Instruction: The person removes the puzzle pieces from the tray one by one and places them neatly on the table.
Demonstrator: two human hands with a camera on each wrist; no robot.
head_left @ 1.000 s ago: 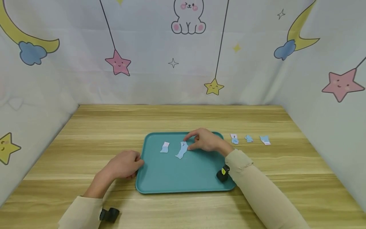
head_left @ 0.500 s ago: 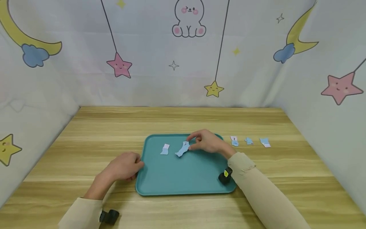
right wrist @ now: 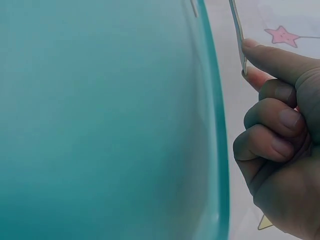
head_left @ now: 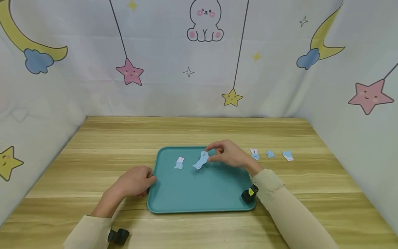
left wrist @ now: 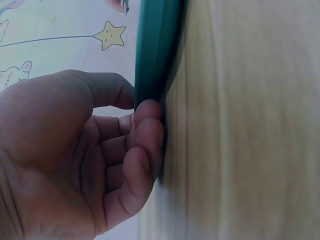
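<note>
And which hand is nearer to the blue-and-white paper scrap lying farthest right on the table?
Right: the right hand is over the tray, left of that scrap, pinching another piece. The left hand is farther away, at the tray's left edge.

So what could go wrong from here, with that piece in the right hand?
The right hand pinches the thin blue piece at one end only, so it might slip, bend or twist.

The left hand grips the rim of the tray; a tug or tilt could shift the loose piece lying on it.

The black wrist camera sits by the tray's right side and could perhaps knock it.
</note>
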